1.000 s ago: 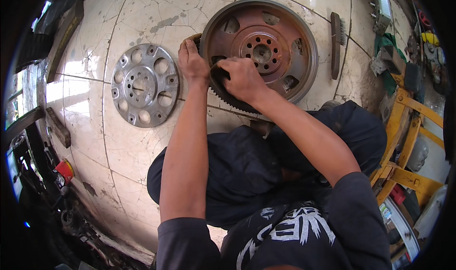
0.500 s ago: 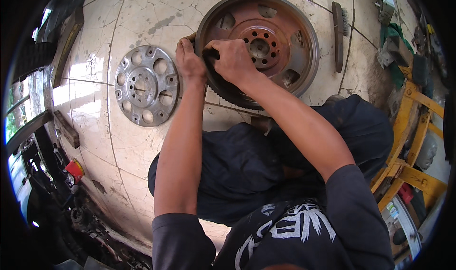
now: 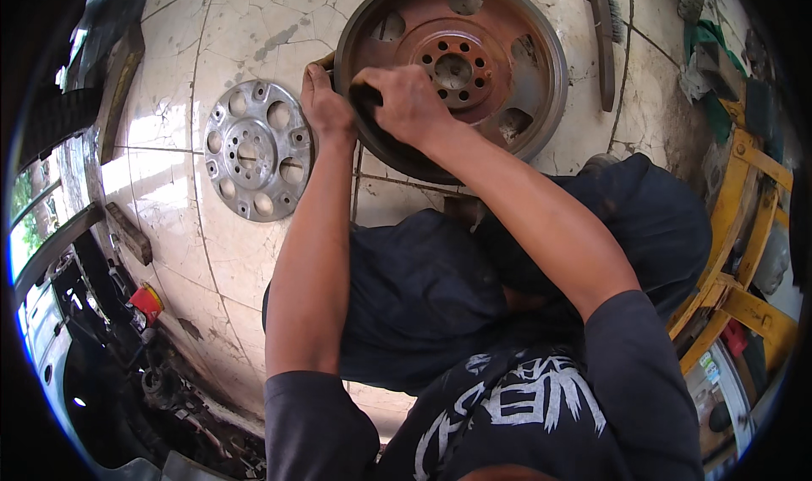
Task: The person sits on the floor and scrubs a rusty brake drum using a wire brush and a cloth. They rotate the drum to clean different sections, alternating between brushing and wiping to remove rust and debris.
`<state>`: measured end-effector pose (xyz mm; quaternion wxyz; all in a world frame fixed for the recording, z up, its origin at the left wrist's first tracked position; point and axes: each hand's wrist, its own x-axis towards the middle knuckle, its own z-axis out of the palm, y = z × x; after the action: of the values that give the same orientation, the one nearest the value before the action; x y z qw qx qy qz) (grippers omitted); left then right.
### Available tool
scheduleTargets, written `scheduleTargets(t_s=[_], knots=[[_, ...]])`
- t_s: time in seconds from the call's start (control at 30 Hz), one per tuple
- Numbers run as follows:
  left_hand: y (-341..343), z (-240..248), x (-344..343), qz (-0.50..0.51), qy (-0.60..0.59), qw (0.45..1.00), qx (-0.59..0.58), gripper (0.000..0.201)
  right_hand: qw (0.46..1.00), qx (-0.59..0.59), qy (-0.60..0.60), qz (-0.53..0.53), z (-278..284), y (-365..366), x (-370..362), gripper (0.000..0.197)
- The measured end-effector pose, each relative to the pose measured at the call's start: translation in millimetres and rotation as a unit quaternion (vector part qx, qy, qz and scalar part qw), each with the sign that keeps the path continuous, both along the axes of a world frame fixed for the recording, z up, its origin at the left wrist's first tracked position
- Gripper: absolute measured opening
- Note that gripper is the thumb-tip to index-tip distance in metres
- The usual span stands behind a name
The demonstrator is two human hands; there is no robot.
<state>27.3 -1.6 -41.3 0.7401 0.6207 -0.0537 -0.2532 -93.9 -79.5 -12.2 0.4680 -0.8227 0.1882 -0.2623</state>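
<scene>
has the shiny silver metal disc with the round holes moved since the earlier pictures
No, not visibly: the shiny silver metal disc lies just right of the same dark floor grout line as before, its holes turned alike.

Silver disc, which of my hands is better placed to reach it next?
Probably your left hand, beside the silver disc; your right hand is farther off, over the rusty flywheel.

Large white jagged lettering (image 3: 541, 396) runs across the front of the person's dark T-shirt (image 3: 516, 443), partly bent by folds. A small green-and-white label (image 3: 709, 366) at the right is too small to read.
</scene>
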Motion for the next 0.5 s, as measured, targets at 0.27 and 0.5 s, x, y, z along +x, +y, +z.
scheduleTargets(t_s=[0.27, 0.5], knots=[[-0.3, -0.5, 0.2, 0.007, -0.027, 0.999, 0.022, 0.045, 0.999, -0.025, 0.02, 0.021, 0.4, -2.0, -4.7, 0.021], [2.4, 8.1, -3.1, 0.016, 0.005, 0.999, 0.028, 0.046, 0.992, 0.073, 0.102, 0.03, 20.5, 14.0, -29.1, 0.018]])
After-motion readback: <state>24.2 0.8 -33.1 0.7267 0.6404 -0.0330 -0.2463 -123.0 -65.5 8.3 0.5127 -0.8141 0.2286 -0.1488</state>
